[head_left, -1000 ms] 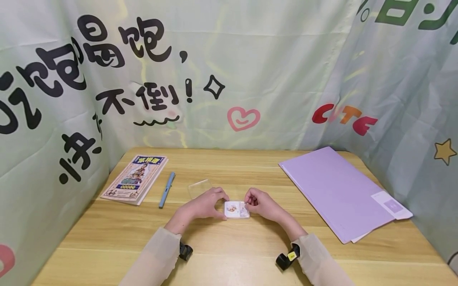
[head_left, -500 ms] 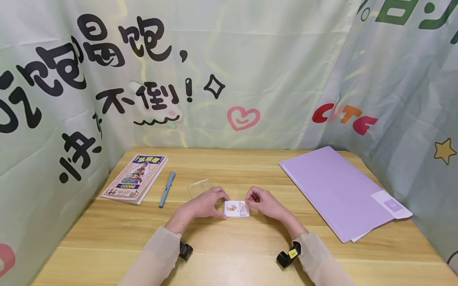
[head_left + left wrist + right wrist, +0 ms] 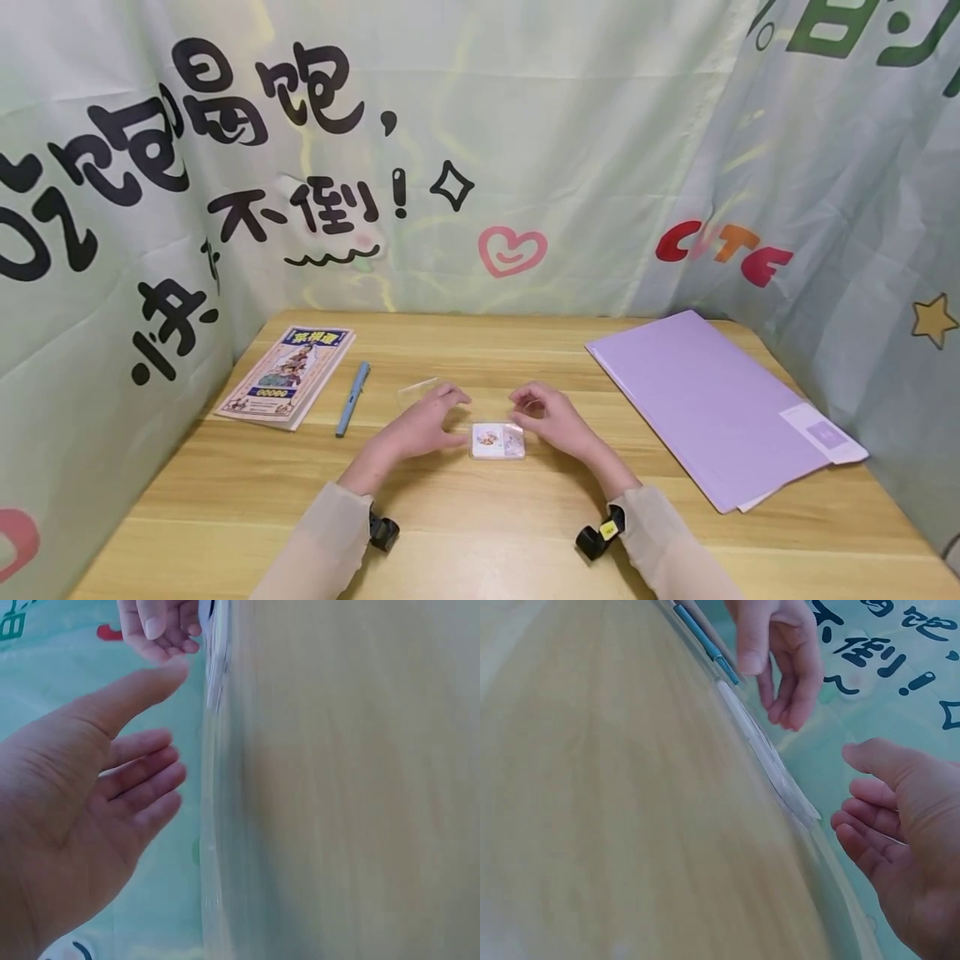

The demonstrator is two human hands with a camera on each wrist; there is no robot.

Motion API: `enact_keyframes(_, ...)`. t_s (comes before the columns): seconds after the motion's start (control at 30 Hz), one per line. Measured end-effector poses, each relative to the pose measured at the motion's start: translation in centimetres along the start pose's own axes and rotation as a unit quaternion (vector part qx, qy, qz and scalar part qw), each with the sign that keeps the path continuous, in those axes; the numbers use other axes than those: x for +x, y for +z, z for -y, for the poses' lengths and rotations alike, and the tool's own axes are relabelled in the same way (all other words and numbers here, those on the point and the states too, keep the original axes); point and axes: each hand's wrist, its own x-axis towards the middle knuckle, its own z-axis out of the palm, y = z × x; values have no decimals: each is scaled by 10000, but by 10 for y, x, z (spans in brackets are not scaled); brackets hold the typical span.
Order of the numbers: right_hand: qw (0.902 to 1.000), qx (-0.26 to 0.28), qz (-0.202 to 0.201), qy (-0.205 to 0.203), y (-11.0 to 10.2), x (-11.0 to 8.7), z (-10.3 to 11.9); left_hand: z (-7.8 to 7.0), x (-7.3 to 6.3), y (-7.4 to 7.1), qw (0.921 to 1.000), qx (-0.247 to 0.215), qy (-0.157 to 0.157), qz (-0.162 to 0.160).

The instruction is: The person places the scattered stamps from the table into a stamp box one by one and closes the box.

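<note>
A small flat clear case (image 3: 498,442) with picture cards or stickers in it lies on the table between both hands. My left hand (image 3: 426,423) is just left of it, its thumb and fingers spread apart; the left wrist view shows this hand (image 3: 97,780) holding nothing. On the other side, my right hand (image 3: 553,419) hovers near the case's upper right corner with loosely bent fingers. From the right wrist, that hand (image 3: 907,840) looks relaxed, and the case (image 3: 769,761) appears edge-on, apart from the fingers. A transparent lid (image 3: 416,389) lies behind my left hand, partly hidden by it.
A blue pen (image 3: 352,400) and a printed booklet (image 3: 288,375) lie on the left of the wooden table (image 3: 487,533). To the right is a large purple folder (image 3: 712,400) with a paper edge sticking out. A printed cloth (image 3: 585,142) hangs around the table's back and sides.
My left hand has let go of the case and drawn back left, its fingers parting. The right hand has lifted slightly off the case's corner, and its fingers have loosened. The case stays put.
</note>
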Motion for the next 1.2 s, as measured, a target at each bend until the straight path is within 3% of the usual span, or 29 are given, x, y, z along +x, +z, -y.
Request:
enact_keyframes(0.23, 9997, -193, 98, -116, 4, 12, 8, 16, -8, -9, 9947, 254, -458, -883)
enact_keyframes(0.43, 9991, -284, 317, -86, 7, 26, 11, 26, -13, -15, 9879, 501, -865, -1189)
enact_keyframes(0.6, 9967, -550, 564, -200, 13, 40, 12, 32, -15, -19, 9809, 554, -1374, -1257)
enact_keyframes(0.73, 9934, -747, 824, -269, 19, 52, 16, 38, -18, -21, 9775, 595, -1609, -1226)
enact_keyframes(0.97, 9864, -1047, 1217, -338, 32, 70, 25, 45, -21, -22, 9761, 516, -1752, -1176)
enact_keyframes(1.2, 9781, -1198, 1669, -348, 44, 82, 32, 47, -23, -22, 9787, 637, -1702, -960)
